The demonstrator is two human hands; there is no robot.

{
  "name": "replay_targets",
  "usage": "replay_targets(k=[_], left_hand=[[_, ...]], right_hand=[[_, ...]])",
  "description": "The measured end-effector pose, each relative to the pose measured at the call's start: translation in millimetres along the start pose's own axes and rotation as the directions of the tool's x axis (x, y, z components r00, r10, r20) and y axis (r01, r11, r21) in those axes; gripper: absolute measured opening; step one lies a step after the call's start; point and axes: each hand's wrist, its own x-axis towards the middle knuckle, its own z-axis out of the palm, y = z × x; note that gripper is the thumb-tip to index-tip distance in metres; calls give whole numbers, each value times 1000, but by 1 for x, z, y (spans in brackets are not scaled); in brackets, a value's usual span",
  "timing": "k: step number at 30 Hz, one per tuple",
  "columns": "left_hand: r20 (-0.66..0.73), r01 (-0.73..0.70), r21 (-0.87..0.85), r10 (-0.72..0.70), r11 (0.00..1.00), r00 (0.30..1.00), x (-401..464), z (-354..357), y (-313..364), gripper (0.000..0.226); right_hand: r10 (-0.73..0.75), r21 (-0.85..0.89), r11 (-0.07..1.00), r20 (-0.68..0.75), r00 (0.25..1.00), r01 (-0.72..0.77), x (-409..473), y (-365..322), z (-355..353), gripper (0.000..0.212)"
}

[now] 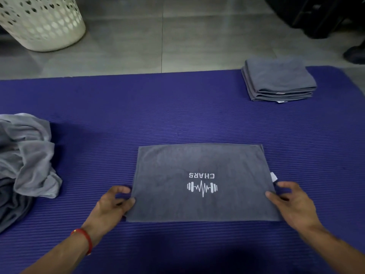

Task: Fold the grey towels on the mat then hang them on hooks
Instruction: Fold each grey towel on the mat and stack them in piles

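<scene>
A grey towel [169,175] with a white dumbbell logo lies flat on the purple mat [158,107], folded into a rectangle. My left hand [112,204] pinches its left edge, thumb on top and fingers curled beside it. My right hand [290,202] pinches the right edge just below a small white tag. A stack of folded grey towels [278,80] sits at the mat's far right corner. A heap of crumpled grey towels [25,159] lies at the mat's left edge.
A white perforated laundry basket [41,22] stands on the grey tiled floor [162,40] at the far left. Dark objects [320,14] and a shoe [355,54] are at the far right beyond the mat.
</scene>
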Motion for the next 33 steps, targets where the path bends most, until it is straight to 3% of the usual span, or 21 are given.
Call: replay_targets(k=[3, 6, 10, 12, 15, 17, 20, 26, 29, 33], left_hand=[[45, -28, 0, 28, 1000, 999, -4, -7, 0, 29], [97, -72, 153, 58, 986, 994, -2, -10, -9, 38], [3, -113, 377, 121, 919, 993, 6, -1, -15, 27], [-56, -235, 676, 367, 698, 928, 9, 11, -11, 42], [128, -459, 830, 693, 317, 710, 5, 49, 10, 56], [312, -590, 794, 736, 145, 601, 9, 80, 18, 57], [523, -654, 754, 663, -67, 535, 24, 107, 9, 64], [536, -678, 735, 619, -7, 574, 29, 107, 8, 63], [510, -672, 739, 618, 41, 598, 27, 111, 13, 63], [542, -659, 751, 607, -40, 581, 27, 113, 11, 67]], right_hand=[[-23, 19, 1000, 51, 998, 22, 2, 3, -9, 19], [-45, -33, 998, 77, 996, 47, 2, 7, -10, 14], [-66, -162, 984, 80, 995, 78, 4, 2, -8, 13], [-88, -272, 957, 68, 994, 104, 8, -5, -9, 22], [-91, -427, 899, 21, 996, 92, 21, -11, -4, 38], [-27, -422, 906, 10, 1000, 29, 29, -14, 0, 42], [31, -342, 939, 58, 998, -9, 32, -19, 5, 41], [-110, -416, 901, 59, 992, 125, 21, -28, 12, 25], [-52, -337, 940, 12, 999, 53, 21, -26, 15, 28], [64, -138, 989, 38, 997, -59, 20, -30, 15, 45]])
